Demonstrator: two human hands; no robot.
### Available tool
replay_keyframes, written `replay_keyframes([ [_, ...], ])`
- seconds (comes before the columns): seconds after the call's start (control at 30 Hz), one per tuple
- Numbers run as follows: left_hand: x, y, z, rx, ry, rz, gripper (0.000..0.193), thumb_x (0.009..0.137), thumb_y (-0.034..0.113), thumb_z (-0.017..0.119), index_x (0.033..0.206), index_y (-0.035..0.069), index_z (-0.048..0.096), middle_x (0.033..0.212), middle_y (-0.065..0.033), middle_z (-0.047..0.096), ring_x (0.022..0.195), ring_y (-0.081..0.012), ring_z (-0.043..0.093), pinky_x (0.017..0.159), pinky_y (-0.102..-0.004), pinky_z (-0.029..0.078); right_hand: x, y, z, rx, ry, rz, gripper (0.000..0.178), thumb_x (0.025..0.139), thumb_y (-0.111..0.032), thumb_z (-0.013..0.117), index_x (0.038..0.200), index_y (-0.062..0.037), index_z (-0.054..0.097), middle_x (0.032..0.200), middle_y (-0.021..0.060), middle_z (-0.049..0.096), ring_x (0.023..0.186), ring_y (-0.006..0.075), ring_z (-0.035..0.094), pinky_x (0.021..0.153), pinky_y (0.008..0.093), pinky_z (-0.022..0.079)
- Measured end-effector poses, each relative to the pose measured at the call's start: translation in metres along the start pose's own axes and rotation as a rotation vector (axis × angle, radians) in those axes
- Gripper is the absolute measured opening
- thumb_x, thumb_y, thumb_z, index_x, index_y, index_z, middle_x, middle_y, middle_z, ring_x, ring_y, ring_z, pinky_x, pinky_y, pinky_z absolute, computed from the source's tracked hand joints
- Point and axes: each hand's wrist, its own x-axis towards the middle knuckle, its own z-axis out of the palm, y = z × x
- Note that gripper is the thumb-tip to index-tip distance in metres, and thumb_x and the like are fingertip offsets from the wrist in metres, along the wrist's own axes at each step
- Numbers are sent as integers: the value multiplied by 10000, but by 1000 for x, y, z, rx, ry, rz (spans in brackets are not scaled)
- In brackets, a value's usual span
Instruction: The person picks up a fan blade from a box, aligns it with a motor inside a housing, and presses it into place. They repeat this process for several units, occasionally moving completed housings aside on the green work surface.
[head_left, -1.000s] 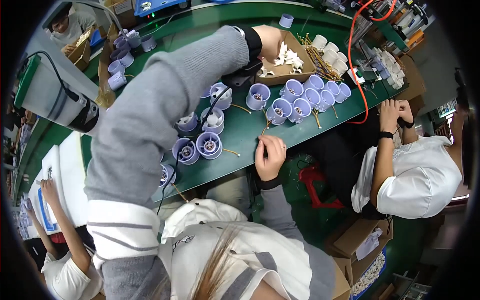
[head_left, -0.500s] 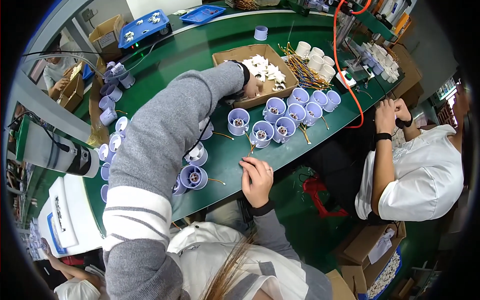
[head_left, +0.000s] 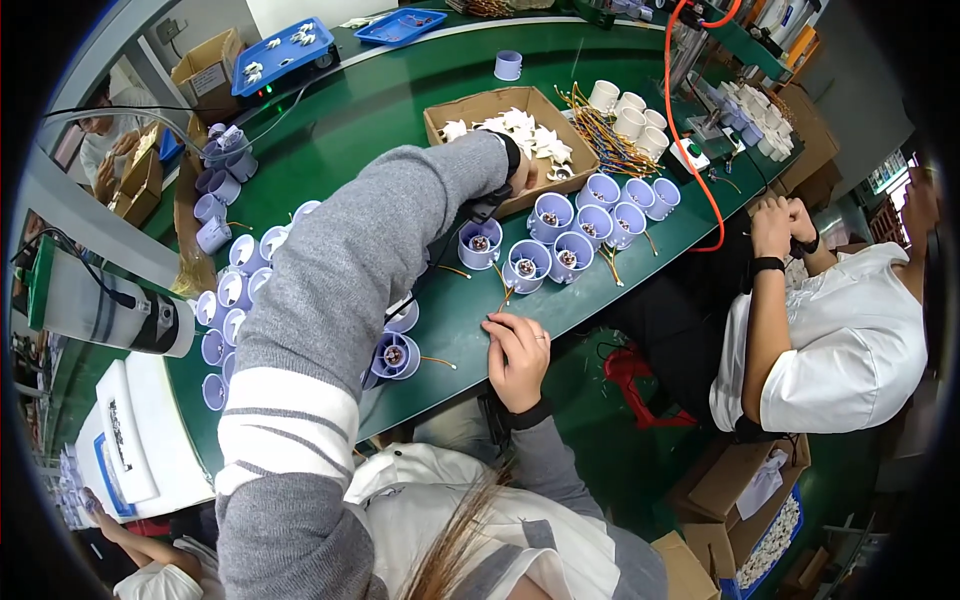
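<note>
The left hand [head_left: 524, 178] shows only partly beyond its dark cuff, so its grip at the carton [head_left: 560, 188] stays unclear. The grey sleeve [head_left: 330, 290] covers parts of several lilac cups [head_left: 405, 321]; the right hand's [head_left: 520, 362] contact with the thin wires [head_left: 507, 297] is too small to tell.

Left arm [head_left: 350, 270]: one, grey sleeve with white band, bent at elbow, reaching forward and inward. Left hand [head_left: 524, 177]: one, dark band at wrist, fingers mostly hidden. Right arm [head_left: 552, 462]: one, grey sleeve, drawn close to body. Right hand [head_left: 519, 362]: one, back uppermost, fingers loosely curled, dark wristband.
</note>
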Motion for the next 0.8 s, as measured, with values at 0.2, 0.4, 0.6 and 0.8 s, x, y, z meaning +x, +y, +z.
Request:
replay_keyframes([
  [0.2, 27, -17, 18, -40, 157, 135, 578, 638, 148, 659, 1202, 179, 535, 1017, -119, 645, 946, -270, 615, 774, -373, 480, -1, -3, 0, -3, -3, 8, 179, 729, 9, 599, 872, -79, 659, 941, 25, 644, 841, 220, 579, 718, 324, 379],
  [0.4, 36, -34, 22, -177, 244, 151, 378, 647, 161, 656, 1017, 138, 582, 888, -117, 644, 865, -271, 623, 719, -385, 481, 1, -3, 0, -5, -4, 2, 178, 730, 16, 591, 870, -73, 657, 939, 31, 644, 839, 226, 581, 726, 326, 388],
  [0.6, -29, -27, -12, -259, 893, 212, 281, 655, 208, 687, 902, 105, 601, 868, -114, 659, 803, -246, 639, 693, -375, 508, 0, -5, 0, 4, -4, -6, 175, 733, 22, 588, 873, -59, 654, 936, 50, 642, 846, 242, 581, 739, 339, 405],
  [0.8, -180, 89, -32, -686, 1186, 642, 366, 720, 260, 695, 1003, 45, 608, 872, -124, 661, 753, -209, 670, 644, -324, 562, -2, -2, -1, 239, 76, 131, 189, 787, -8, 624, 976, -19, 624, 974, 94, 631, 901, 243, 586, 818, 340, 435],
])
